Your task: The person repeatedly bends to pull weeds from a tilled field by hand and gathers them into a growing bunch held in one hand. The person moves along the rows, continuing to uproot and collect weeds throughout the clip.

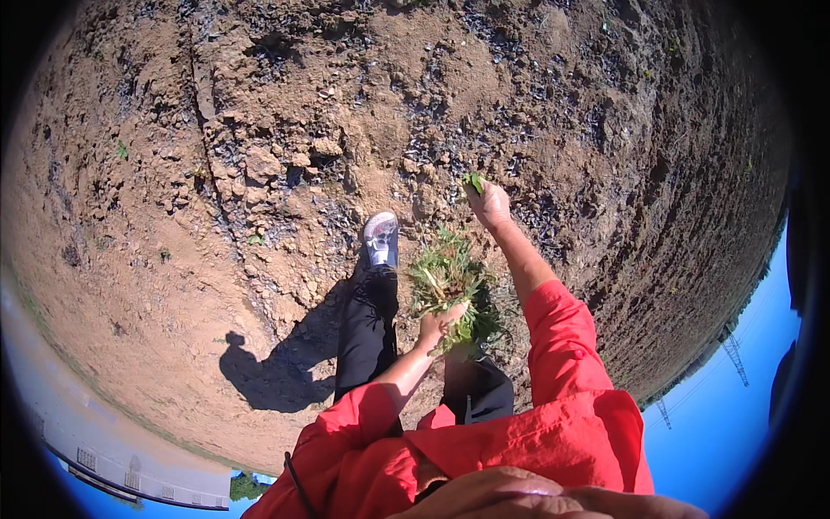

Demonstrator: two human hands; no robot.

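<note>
A thick bunch of pulled weeds (450, 275), with green leaves and pale stems, is held in front of my legs. My left hand (441, 325) is closed round its lower end. Farther forward and to the right, my right hand (491, 206) is closed on a small green weed (474, 182), just above the broken soil. My fingers partly cover that weed, so I cannot tell whether it is still rooted. The two hands are apart, and both arms are in red sleeves.
Dry brown soil (389, 112) with clods and stones spreads all round. My shoe (380, 240) stands left of the bunch. Small green sprouts (257, 238) grow to the left, near a long dark groove (207, 147). A pale paved strip (130, 450) lies at the lower left.
</note>
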